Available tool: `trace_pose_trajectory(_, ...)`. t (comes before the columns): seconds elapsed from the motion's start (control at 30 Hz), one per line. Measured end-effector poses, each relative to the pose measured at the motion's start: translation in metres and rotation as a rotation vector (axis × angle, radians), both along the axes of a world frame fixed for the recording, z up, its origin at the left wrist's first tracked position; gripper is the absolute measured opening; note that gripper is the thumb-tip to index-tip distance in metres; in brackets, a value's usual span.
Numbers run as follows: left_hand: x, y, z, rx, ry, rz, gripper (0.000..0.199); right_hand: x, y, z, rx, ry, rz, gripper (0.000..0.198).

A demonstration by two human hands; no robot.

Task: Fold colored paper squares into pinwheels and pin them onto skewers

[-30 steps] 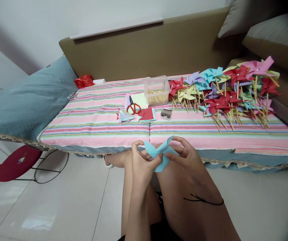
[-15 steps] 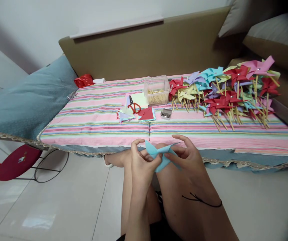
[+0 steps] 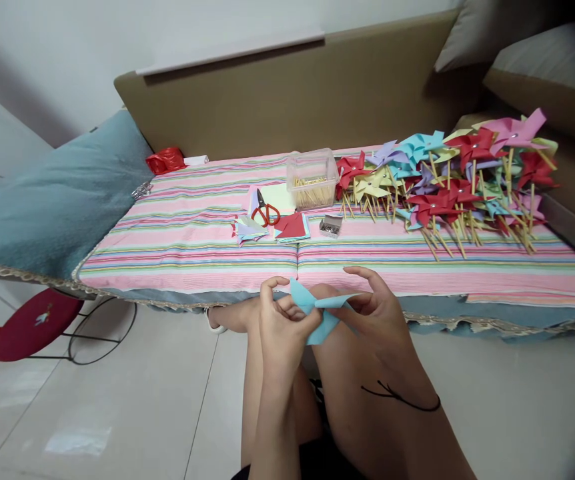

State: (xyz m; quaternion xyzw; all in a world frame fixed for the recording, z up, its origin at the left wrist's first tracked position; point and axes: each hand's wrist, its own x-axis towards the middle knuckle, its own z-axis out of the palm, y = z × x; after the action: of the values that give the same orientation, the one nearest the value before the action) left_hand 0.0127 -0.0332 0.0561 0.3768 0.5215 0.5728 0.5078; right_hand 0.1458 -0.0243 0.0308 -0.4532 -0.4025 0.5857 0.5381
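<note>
Above my knees, a light blue paper pinwheel [image 3: 323, 325] is held between both hands, its blades partly folded toward the middle. My left hand [image 3: 287, 327] pinches it near the centre from the left, thumb on the paper. From the right, my right hand [image 3: 372, 310] grips a blade, with the index finger raised away from it. My fingers cover part of the paper. In front of me on the striped cloth lie orange-handled scissors [image 3: 266, 215], a stack of square paper sheets [image 3: 291, 228], cut paper pieces [image 3: 250, 228] and a small box of metal pins [image 3: 331, 226].
A clear plastic box [image 3: 312, 180] holds short wooden sticks. Several finished pinwheels [image 3: 447, 180] on sticks are heaped at the right. A red plastic bag [image 3: 166, 161] lies at the back left. A dark red stool [image 3: 37, 325] stands on the floor at left.
The right-hand blade has been brought inward and lies flatter over the pinwheel's centre. My right thumb has shifted slightly right; the left hand has hardly moved.
</note>
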Motion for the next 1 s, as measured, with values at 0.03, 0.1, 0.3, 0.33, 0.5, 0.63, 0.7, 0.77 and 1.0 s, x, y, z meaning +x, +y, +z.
trace_pose_trajectory(0.03, 0.0, 0.0003, -0.0002, 0.001, 0.0, 0.003, 0.05, 0.0001, 0.0, -0.0001, -0.001, 0.0, 0.001, 0.067)
trace_pose_trajectory(0.1, 0.0001, 0.0007, -0.0004, 0.004, -0.001, 0.007, 0.049, 0.0002, 0.0007, -0.0007, 0.0, 0.001, 0.003, 0.067)
trace_pose_trajectory(0.3, 0.0007, 0.002, -0.0006, 0.007, -0.003, 0.008, 0.05, 0.0007, 0.0031, -0.0021, 0.002, -0.005, -0.001, 0.066)
trace_pose_trajectory(0.33, 0.0008, 0.0021, -0.0006, 0.006, -0.003, 0.007, 0.05, 0.0008, 0.0031, -0.0019, -0.004, -0.011, -0.003, 0.065)
trace_pose_trajectory(0.5, 0.0009, 0.0023, 0.0007, -0.001, -0.023, -0.003, 0.05, 0.0003, 0.0032, -0.0002, -0.021, -0.003, -0.005, 0.064)
trace_pose_trajectory(0.63, 0.0013, 0.0024, 0.0011, -0.022, -0.04, -0.007, 0.051, -0.0011, 0.0044, -0.0001, 0.021, 0.0, -0.015, 0.068)
trace_pose_trajectory(0.7, 0.0013, 0.003, 0.0, -0.033, -0.045, -0.007, 0.052, -0.0012, 0.0053, -0.0011, 0.048, 0.005, -0.006, 0.075)
trace_pose_trajectory(0.77, 0.0009, 0.0038, -0.0015, -0.041, -0.045, -0.006, 0.053, -0.0008, 0.0062, -0.0026, 0.064, 0.005, 0.018, 0.08)
trace_pose_trajectory(1.0, -0.0042, 0.0054, -0.0051, -0.072, -0.105, -0.096, 0.052, -0.0005, 0.0081, -0.0058, -0.018, 0.053, 0.024, 0.077)
